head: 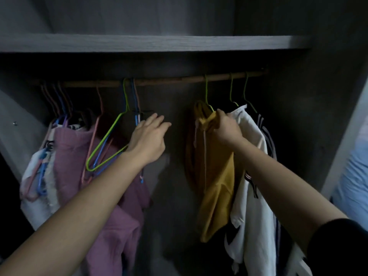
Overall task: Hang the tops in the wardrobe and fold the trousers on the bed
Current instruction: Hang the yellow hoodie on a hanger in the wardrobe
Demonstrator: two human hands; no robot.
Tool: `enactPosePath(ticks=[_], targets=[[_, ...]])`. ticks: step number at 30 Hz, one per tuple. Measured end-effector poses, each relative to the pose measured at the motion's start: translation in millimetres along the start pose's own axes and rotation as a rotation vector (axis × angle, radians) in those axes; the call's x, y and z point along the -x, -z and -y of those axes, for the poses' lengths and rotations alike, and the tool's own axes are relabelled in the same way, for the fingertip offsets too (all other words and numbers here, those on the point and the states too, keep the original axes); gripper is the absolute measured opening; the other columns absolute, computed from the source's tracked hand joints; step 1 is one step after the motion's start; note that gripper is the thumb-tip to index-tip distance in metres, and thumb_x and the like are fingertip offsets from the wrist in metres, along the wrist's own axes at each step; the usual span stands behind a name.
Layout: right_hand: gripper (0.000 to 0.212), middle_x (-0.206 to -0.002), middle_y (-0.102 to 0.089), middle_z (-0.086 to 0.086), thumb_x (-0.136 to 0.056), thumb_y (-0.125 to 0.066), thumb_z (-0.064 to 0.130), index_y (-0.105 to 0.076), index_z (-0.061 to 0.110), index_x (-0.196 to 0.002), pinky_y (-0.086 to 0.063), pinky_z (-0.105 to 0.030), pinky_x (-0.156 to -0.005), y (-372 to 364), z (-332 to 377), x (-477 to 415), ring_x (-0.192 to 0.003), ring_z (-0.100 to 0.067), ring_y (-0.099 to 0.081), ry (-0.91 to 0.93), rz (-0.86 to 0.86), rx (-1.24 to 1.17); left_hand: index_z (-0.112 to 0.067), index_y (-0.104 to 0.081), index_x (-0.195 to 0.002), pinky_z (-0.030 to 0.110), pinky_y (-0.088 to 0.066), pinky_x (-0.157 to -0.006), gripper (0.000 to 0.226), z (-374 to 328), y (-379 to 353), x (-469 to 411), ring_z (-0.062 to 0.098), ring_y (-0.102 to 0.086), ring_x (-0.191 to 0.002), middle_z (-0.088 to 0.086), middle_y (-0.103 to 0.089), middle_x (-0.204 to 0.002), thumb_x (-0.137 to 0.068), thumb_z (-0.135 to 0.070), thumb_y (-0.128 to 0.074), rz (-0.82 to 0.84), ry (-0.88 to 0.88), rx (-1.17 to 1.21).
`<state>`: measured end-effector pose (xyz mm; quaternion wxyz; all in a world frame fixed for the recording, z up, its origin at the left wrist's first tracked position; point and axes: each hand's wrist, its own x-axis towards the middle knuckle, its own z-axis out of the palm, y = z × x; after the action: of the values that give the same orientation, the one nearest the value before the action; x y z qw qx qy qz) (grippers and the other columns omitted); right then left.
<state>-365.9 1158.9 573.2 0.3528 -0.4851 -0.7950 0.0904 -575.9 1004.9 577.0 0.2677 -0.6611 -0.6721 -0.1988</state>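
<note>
A brown rail [169,80] runs across the dark wardrobe. A mustard-yellow top [215,180] hangs from it on a green hanger, and my right hand [225,128] grips its shoulder just below the hook. My left hand [149,138] reaches with relaxed, straight fingers among empty hangers at mid-rail; an empty green hanger [107,144] passes under its wrist. A mauve top [75,156] hangs left of that hand. A white top [253,176] hangs right of the yellow one.
A grey shelf [151,43] spans the wardrobe above the rail. Several pink and blue hangers with pale clothes [39,168] crowd the left end. A striped garment [267,134] hangs at the far right. Light blue bedding [352,176] shows past the right wall.
</note>
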Motion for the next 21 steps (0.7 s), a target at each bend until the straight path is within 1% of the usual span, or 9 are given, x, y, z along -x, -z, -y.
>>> enactPosePath(ticks=[1, 3, 5, 8, 9, 12, 15, 18, 21], targets=[[0.072, -0.144, -0.044, -0.023, -0.092, -0.060, 0.011, -0.025, 0.015, -0.155, -0.051, -0.047, -0.093, 5, -5, 8, -0.122, -0.041, -0.054, -0.013, 0.004, 0.021, -0.018, -0.048, -0.143, 0.041, -0.027, -0.115, 0.057, -3, -4, 4, 0.026, -0.027, -0.147, 0.009, -0.038, -0.155, -0.087, -0.009, -0.049, 0.029, -0.011, -0.009], [0.072, -0.145, -0.043, -0.023, -0.094, -0.056, 0.011, -0.021, 0.018, -0.156, -0.050, -0.041, -0.082, 12, -15, 25, -0.117, -0.040, -0.057, -0.020, 0.032, 0.058, -0.019, -0.045, -0.145, 0.043, -0.026, -0.116, 0.054, -9, -13, 12, 0.027, -0.024, -0.147, 0.009, -0.034, -0.157, -0.092, -0.015, -0.047, 0.068, -0.012, -0.024], [0.064, -0.137, -0.050, -0.020, -0.094, -0.057, 0.019, -0.030, 0.016, -0.152, -0.044, -0.035, -0.077, 18, -25, 45, -0.114, -0.037, -0.058, -0.019, 0.048, 0.114, -0.019, -0.043, -0.147, 0.046, -0.026, -0.115, 0.050, -17, -22, 18, 0.029, -0.023, -0.147, 0.011, -0.032, -0.158, -0.097, -0.023, -0.043, 0.071, 0.009, -0.009], [0.061, -0.144, -0.047, -0.015, -0.096, -0.053, 0.045, -0.037, 0.016, -0.148, -0.049, -0.041, -0.093, 32, -39, 83, -0.125, -0.034, -0.052, -0.032, 0.049, 0.230, -0.020, -0.039, -0.149, 0.051, -0.024, -0.116, 0.051, -36, -32, 25, 0.031, -0.021, -0.148, 0.013, -0.026, -0.160, -0.100, -0.035, -0.040, 0.045, 0.036, 0.080], [0.062, -0.145, -0.046, -0.013, -0.097, -0.050, 0.049, -0.037, 0.017, -0.148, -0.048, -0.042, -0.095, 37, -45, 98, -0.127, -0.033, -0.051, -0.030, 0.030, 0.267, -0.020, -0.037, -0.150, 0.053, -0.022, -0.117, 0.053, -43, -35, 28, 0.031, -0.019, -0.148, 0.013, -0.024, -0.161, -0.101, -0.039, -0.038, 0.020, 0.036, 0.130], [0.056, -0.144, -0.047, -0.011, -0.100, -0.046, 0.046, -0.041, 0.016, -0.148, -0.047, -0.042, -0.098, 49, -68, 146, -0.129, -0.031, -0.049, 0.033, -0.100, 0.341, -0.022, -0.035, -0.150, 0.055, -0.023, -0.116, 0.054, -73, -42, 45, 0.031, -0.021, -0.148, 0.012, -0.027, -0.160, -0.101, -0.045, -0.032, -0.117, -0.003, 0.274], [0.056, -0.152, -0.040, -0.014, -0.101, -0.046, 0.045, -0.042, 0.017, -0.149, -0.039, -0.045, -0.110, 55, -95, 207, -0.137, -0.033, -0.041, 0.016, -0.266, 0.377, -0.024, -0.032, -0.151, 0.053, -0.020, -0.117, 0.055, -116, -53, 72, 0.027, -0.016, -0.150, 0.010, -0.022, -0.161, -0.101, -0.047, -0.030, -0.200, -0.050, 0.388], [0.060, -0.161, -0.026, -0.017, -0.099, -0.047, 0.046, -0.038, 0.018, -0.152, -0.028, -0.048, -0.118, 59, -128, 279, -0.146, -0.036, -0.028, -0.083, -0.329, 0.429, -0.025, -0.023, -0.155, 0.053, -0.014, -0.119, 0.060, -169, -66, 103, 0.025, -0.005, -0.152, 0.008, -0.011, -0.164, -0.101, -0.050, -0.030, -0.168, -0.069, 0.434], [0.065, -0.163, -0.020, -0.020, -0.097, -0.055, 0.043, -0.037, 0.016, -0.153, -0.025, -0.050, -0.119, 72, -167, 349, -0.149, -0.037, -0.024, -0.163, -0.322, 0.485, -0.026, -0.016, -0.157, 0.052, -0.009, -0.120, 0.063, -232, -74, 132, 0.024, -0.001, -0.152, 0.008, -0.006, -0.165, -0.100, -0.050, -0.031, -0.100, -0.109, 0.502]])
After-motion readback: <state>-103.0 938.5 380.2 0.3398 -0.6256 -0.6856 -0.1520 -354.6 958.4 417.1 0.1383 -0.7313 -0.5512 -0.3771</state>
